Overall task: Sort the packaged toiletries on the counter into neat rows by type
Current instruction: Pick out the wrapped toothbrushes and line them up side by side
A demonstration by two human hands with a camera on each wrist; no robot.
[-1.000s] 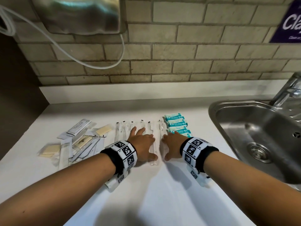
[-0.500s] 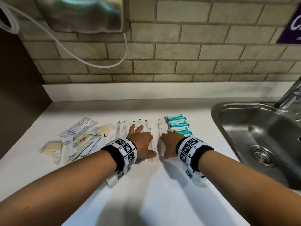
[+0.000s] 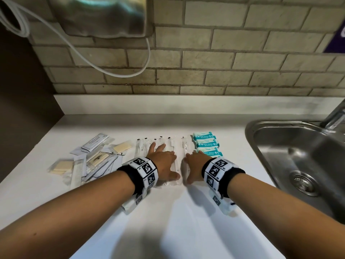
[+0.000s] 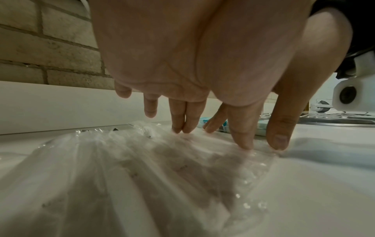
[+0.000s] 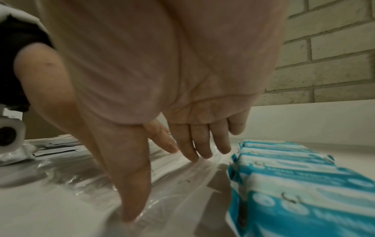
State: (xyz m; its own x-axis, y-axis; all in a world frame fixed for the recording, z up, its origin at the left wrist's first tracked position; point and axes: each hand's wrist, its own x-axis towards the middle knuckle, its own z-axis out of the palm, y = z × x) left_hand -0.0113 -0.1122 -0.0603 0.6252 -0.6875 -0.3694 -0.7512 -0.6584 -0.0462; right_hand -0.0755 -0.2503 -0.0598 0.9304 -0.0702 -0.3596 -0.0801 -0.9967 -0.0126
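Note:
Several clear-wrapped toothbrush packets (image 3: 141,148) (image 4: 125,168) lie side by side mid-counter. My left hand (image 3: 164,161) (image 4: 202,125) presses flat on them with straight fingers. My right hand (image 3: 194,163) (image 5: 172,160) lies flat on the rightmost clear packet (image 3: 183,146) (image 5: 182,181), just left of a row of teal wipe packs (image 3: 205,144) (image 5: 294,184). To the left sits a loose heap of sachets, combs and tan soap packets (image 3: 93,159).
A steel sink (image 3: 298,156) with its tap (image 3: 334,116) takes up the right side of the white counter (image 3: 177,221). A brick wall (image 3: 205,62) with a metal dispenser (image 3: 108,15) and white hose stands behind. A dark panel bounds the left edge.
Both hands have slid a little toward the wall along the clear packets and drawn slightly closer together. The packets under the left hand shifted with it.

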